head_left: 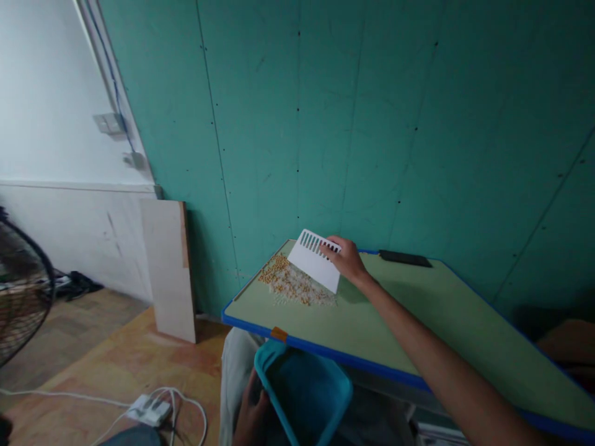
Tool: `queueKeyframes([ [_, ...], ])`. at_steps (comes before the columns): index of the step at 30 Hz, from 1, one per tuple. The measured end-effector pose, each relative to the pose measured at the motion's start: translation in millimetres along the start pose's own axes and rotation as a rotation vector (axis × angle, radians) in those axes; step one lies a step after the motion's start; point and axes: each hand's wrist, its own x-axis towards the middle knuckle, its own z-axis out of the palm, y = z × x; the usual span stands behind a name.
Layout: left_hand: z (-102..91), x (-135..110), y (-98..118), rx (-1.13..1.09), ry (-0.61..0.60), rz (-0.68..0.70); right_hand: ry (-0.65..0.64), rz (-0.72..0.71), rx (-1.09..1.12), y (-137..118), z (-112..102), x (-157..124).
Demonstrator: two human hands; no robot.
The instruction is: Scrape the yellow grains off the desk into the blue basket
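Note:
My right hand (348, 260) grips a white flat scraper (313, 259) with slots along its top edge, held tilted against a pile of yellow and white grains (292, 285) on the green table (418, 322). My left hand (251, 412) is below the table edge, fingers wrapped on the rim of a teal plastic bin (302, 390) held on my lap under the table's blue edge.
A black flat object (404, 257) lies at the table's back edge by the teal wall. A wooden board (170, 269) leans on the wall at left. A fan (21, 291) stands far left. A white power strip (151, 409) with cables lies on the floor.

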Motion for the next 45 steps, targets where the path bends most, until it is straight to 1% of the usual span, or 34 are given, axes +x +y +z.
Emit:
queueKeyframes([
  [2, 0.9, -6.7, 6.3, 0.056, 0.057, 0.027, 0.013, -0.029, -0.037, 3.3, -0.5, -7.3],
  [3, 2.2, -9.7, 10.7, 0.058, 0.058, 0.025, 0.020, -0.037, -0.051, 4.8, -2.4, -10.3],
  [5, 5.6, -14.4, 21.3, 0.049, 0.020, 0.032, 0.041, -0.029, -0.076, 7.8, -6.8, -13.7],
  [7, 9.0, -17.3, 31.5, 0.035, -0.011, -0.001, 0.054, -0.006, -0.110, 11.2, -8.8, -14.2],
  [10, 11.2, -19.5, 38.5, 0.035, 0.035, -0.002, 0.043, 0.012, -0.170, 16.6, -6.6, -13.7],
  [12, 9.0, -19.0, 36.0, 0.057, 0.083, 0.013, 0.022, 0.008, -0.197, 18.8, -3.8, -14.4],
  [14, 3.8, -16.6, 30.2, 0.047, 0.097, 0.028, 0.000, -0.012, -0.216, 18.8, -1.3, -15.7],
  [17, -6.4, -11.2, 22.4, 0.025, 0.044, 0.003, -0.024, -0.050, -0.228, 15.3, 1.7, -17.6],
  [19, -11.5, -8.7, 20.6, 0.049, 0.011, -0.025, -0.036, -0.060, -0.228, 12.1, 3.9, -18.6],
  [21, -13.6, -7.7, 21.0, 0.059, -0.001, -0.021, -0.050, -0.061, -0.222, 9.3, 6.0, -19.6],
  [23, -13.3, -7.8, 22.1, 0.069, 0.007, 0.011, -0.063, -0.064, -0.207, 7.2, 7.6, -20.6],
  [26, -12.2, -8.8, 21.9, 0.078, -0.013, 0.045, -0.061, -0.058, -0.176, 4.9, 8.8, -21.7],
  [28, -12.9, -9.0, 20.0, 0.068, -0.024, 0.032, -0.068, -0.052, -0.151, 3.5, 8.9, -21.9],
  [33, -15.1, -7.1, 16.0, 0.044, 0.012, 0.002, -0.089, -0.049, -0.070, -1.4, 7.3, -21.5],
  [37, -10.0, -7.1, 21.0, 0.033, 0.048, -0.018, -0.065, -0.040, -0.045, -4.5, 6.4, -21.9],
  [41, -4.6, -10.0, 28.0, 0.009, -0.003, -0.002, -0.031, -0.066, -0.080, -4.8, 9.6, -24.2],
  [45, -8.6, -9.4, 24.8, 0.019, -0.056, 0.045, -0.060, -0.100, -0.060, -5.6, 14.3, -27.0],
])
